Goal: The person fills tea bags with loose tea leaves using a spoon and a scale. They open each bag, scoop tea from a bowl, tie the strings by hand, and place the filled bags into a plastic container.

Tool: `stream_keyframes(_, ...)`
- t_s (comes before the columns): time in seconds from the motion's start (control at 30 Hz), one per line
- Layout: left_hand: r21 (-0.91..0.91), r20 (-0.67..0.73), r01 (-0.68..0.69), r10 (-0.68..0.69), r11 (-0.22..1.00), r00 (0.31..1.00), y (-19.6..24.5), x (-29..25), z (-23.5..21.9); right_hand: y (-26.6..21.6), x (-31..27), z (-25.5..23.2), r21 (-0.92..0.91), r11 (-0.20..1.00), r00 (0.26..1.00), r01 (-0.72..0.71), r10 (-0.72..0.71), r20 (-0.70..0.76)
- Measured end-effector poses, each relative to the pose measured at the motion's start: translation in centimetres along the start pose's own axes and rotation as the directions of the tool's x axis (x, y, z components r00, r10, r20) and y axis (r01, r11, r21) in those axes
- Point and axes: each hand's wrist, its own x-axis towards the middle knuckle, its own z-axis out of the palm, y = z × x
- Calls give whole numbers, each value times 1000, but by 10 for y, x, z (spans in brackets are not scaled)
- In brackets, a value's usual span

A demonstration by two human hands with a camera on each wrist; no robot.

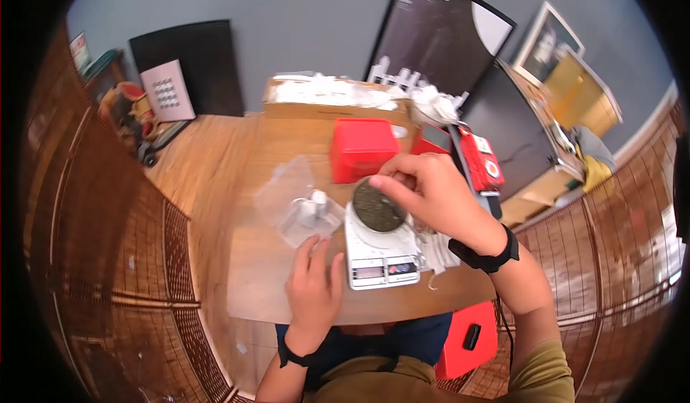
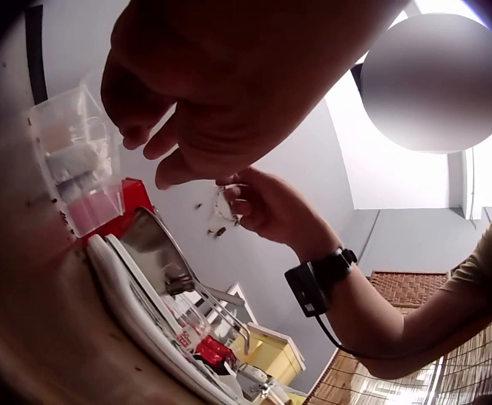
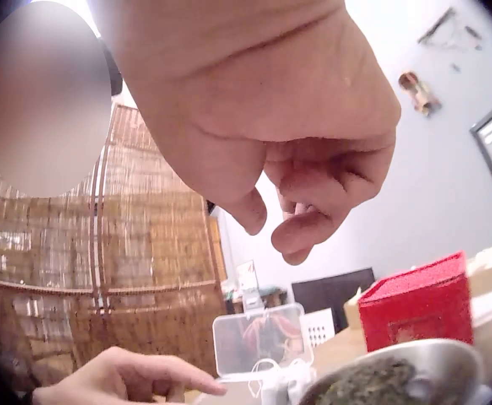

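Observation:
A white kitchen scale [image 1: 382, 241] stands on the wooden table, its display toward the person. On it sits a round metal bowl [image 3: 461, 359] holding dark green dried leaves [image 1: 377, 209]. My right hand [image 1: 431, 191] is over the bowl's right rim, fingers curled loosely; in the right wrist view a gap shows between thumb and fingers. Small dark bits [image 2: 218, 232] appear near its fingertips in the left wrist view. My left hand [image 1: 314, 281] lies left of the scale, fingers extended toward a clear plastic box [image 1: 291, 230] with small white items [image 1: 313, 205] inside.
Behind the scale stands a red box [image 1: 363, 148]. A long cardboard tray [image 1: 287, 110] of white pieces lines the table's back edge. White strips [image 1: 440, 250] lie right of the scale, with a red packet [image 1: 480, 160] farther back. A red stool [image 1: 467, 349] stands by the front right.

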Motion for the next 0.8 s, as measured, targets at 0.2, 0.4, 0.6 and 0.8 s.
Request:
stream_keyframes(0.2, -50, 31, -92, 93, 995, 995, 31, -8, 18, 101, -135, -38, 229, 886, 885, -404, 441, -146)
stream_keyframes(0.4, -172, 80, -110, 125, 979, 989, 72, -31, 45, 160, -248, 15, 39, 905, 861, -424, 416, -294)
stream_keyframes(0.6, -251, 290, -43, 117, 967, 950, 106, -54, 43, 162, -267, 43, 304, 838, 687, -453, 546, -479)
stream_keyframes(0.8, -348, 638, 380, -80, 857, 766, 102, -80, 50, 108, -290, 61, 441, 889, 696, -124, 395, -600)
